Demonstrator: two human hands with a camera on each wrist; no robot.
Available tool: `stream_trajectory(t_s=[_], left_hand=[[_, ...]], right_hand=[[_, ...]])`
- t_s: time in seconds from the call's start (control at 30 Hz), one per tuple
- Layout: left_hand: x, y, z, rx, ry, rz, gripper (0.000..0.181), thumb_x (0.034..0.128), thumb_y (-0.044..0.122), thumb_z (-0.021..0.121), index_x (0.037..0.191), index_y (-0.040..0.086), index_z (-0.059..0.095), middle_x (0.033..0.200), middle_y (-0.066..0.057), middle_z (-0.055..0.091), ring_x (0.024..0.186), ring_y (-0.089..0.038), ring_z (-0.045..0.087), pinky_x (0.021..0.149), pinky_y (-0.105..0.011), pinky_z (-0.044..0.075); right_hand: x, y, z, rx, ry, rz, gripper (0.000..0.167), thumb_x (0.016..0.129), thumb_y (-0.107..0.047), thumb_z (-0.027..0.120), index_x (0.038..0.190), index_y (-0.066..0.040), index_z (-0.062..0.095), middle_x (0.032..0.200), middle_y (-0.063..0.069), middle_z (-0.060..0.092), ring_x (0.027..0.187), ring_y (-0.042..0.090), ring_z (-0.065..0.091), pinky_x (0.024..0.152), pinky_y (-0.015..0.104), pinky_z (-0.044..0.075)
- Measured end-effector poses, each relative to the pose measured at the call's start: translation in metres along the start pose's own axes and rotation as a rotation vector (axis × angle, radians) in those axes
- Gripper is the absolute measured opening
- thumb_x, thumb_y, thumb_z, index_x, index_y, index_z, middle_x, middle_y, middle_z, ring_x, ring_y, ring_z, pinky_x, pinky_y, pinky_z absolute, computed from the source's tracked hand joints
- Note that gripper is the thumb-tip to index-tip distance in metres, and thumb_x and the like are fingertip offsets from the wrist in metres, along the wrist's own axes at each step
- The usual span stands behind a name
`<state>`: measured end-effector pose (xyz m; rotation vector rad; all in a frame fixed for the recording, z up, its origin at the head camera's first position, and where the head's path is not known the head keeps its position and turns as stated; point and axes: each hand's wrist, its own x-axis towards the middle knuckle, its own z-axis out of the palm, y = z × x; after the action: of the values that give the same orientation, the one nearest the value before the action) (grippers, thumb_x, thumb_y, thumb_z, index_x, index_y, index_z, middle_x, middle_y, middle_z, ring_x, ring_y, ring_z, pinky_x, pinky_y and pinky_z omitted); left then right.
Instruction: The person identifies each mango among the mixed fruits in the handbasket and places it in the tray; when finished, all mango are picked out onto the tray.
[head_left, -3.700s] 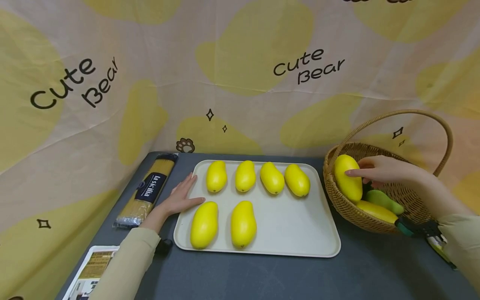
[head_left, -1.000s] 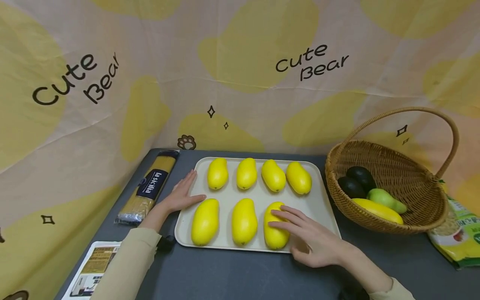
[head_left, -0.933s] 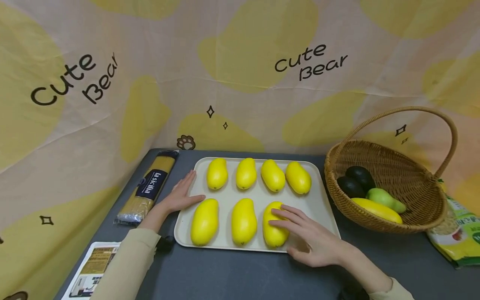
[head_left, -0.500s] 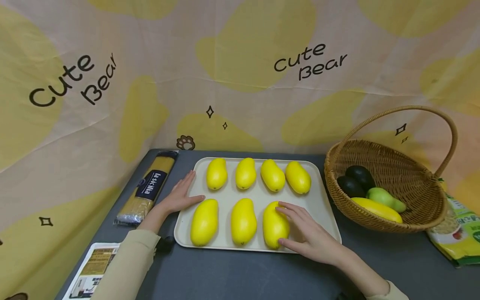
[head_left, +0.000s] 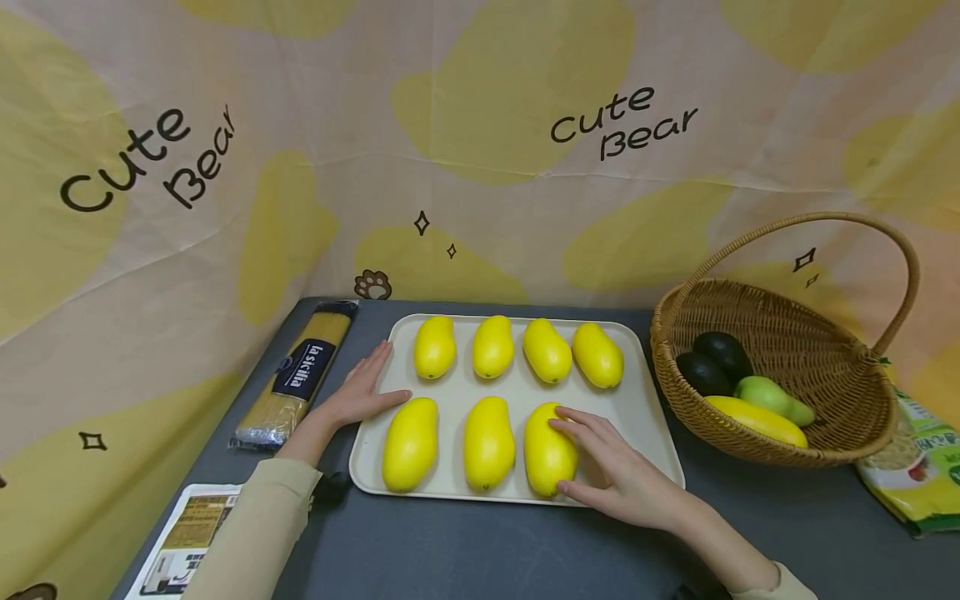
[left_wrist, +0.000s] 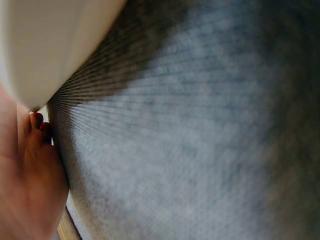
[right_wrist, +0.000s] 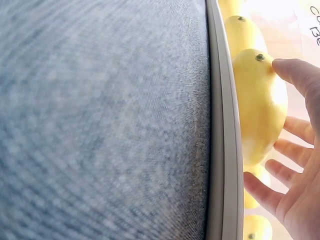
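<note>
In the head view, a cream tray (head_left: 633, 404) bears several yellow mangoes in two rows, with three in the front row. My right hand (head_left: 618, 471) is at the front row's rightmost mango (head_left: 543, 454), thumb near its lower end and fingertips near its upper end, lightly holding it against the tray. The right wrist view shows the thumb (right_wrist: 297, 72) on the stem end of that mango (right_wrist: 257, 105), the other fingers spread along its far side. My left hand (head_left: 358, 396) lies flat over the tray's left rim, thumb pointing toward the front-left mango (head_left: 410, 446).
Right of the tray, a wicker basket (head_left: 825, 367) holds two dark avocados (head_left: 712, 362), a green pear (head_left: 772, 398) and a long yellow fruit (head_left: 757, 421). Beside it lies a green-yellow bag (head_left: 918, 475). A spaghetti pack (head_left: 300, 375) and a white-edged packet (head_left: 187, 542) are on the left.
From the basket, my right hand has brought a mango to the tray's front row. Lately its thumb has come onto the lower end and the mango has shifted slightly left. My left hand stays put.
</note>
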<state>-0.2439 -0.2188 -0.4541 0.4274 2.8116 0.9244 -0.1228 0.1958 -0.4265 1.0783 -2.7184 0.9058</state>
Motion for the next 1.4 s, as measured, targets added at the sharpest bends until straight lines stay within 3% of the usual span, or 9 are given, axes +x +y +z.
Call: stream_trajectory(t_s=[0.57,0.7,0.87,1.03,1.13,1.23,1.4], left_hand=[[0.0,0.001,0.0,0.006,-0.012,-0.011,0.099,0.0897,0.048,0.062,0.156,0.001,0.005,0.162,-0.019,0.002,0.148,-0.036,0.003,0.116,-0.054,-0.001],[0.0,0.002,-0.001,0.006,-0.012,-0.013,0.099,0.0898,0.047,0.062,0.156,0.001,0.005,0.162,-0.02,0.002,0.148,-0.036,0.003,0.117,-0.054,-0.001],[-0.002,0.004,-0.002,0.008,-0.015,-0.013,0.098,0.0901,0.046,0.062,0.155,0.0,0.005,0.162,-0.021,0.001,0.148,-0.037,0.003,0.116,-0.055,-0.001],[-0.001,0.004,-0.002,0.013,-0.012,-0.01,0.098,0.09,0.045,0.062,0.155,-0.001,0.006,0.161,-0.021,0.002,0.148,-0.038,0.003,0.116,-0.056,-0.001],[0.0,0.002,-0.001,0.012,-0.01,-0.003,0.098,0.0898,0.046,0.062,0.155,-0.001,0.007,0.161,-0.021,0.002,0.147,-0.038,0.003,0.115,-0.057,-0.001],[0.0,0.001,0.0,0.007,-0.012,0.001,0.098,0.0896,0.047,0.062,0.155,-0.001,0.007,0.161,-0.022,0.002,0.147,-0.039,0.003,0.115,-0.057,-0.001],[0.002,-0.001,0.0,0.006,-0.008,-0.004,0.098,0.089,0.048,0.063,0.155,0.0,0.009,0.161,-0.022,0.004,0.147,-0.04,0.004,0.115,-0.059,-0.001]], right_hand=[[-0.003,-0.003,-0.005,0.005,0.017,-0.031,0.068,0.088,-0.038,0.073,0.146,-0.019,0.043,0.153,0.001,0.035,0.136,0.018,0.036,0.107,0.032,0.037],[-0.006,-0.005,-0.014,-0.024,0.021,-0.014,0.066,0.088,-0.037,0.073,0.145,-0.02,0.044,0.154,0.002,0.034,0.137,0.018,0.036,0.106,0.036,0.039],[-0.015,-0.004,-0.039,-0.1,0.049,0.032,0.064,0.088,-0.036,0.072,0.145,-0.027,0.044,0.153,-0.004,0.035,0.135,0.017,0.039,0.099,0.038,0.045],[-0.027,0.001,-0.074,-0.163,0.136,0.025,0.062,0.084,-0.02,0.078,0.139,-0.026,0.051,0.15,-0.001,0.039,0.133,0.017,0.041,0.102,0.017,0.037],[-0.034,0.003,-0.096,-0.149,0.172,0.02,0.061,0.082,-0.009,0.079,0.136,-0.022,0.055,0.145,0.002,0.045,0.124,0.01,0.049,0.09,0.012,0.044],[-0.04,0.003,-0.116,-0.123,0.201,0.03,0.055,0.081,-0.001,0.077,0.13,-0.02,0.059,0.132,0.0,0.056,0.105,0.001,0.057,0.067,0.015,0.052],[-0.049,0.008,-0.147,-0.225,0.245,0.081,0.046,0.08,-0.001,0.077,0.118,-0.023,0.066,0.108,-0.012,0.066,0.089,-0.004,0.058,0.061,0.015,0.051]])
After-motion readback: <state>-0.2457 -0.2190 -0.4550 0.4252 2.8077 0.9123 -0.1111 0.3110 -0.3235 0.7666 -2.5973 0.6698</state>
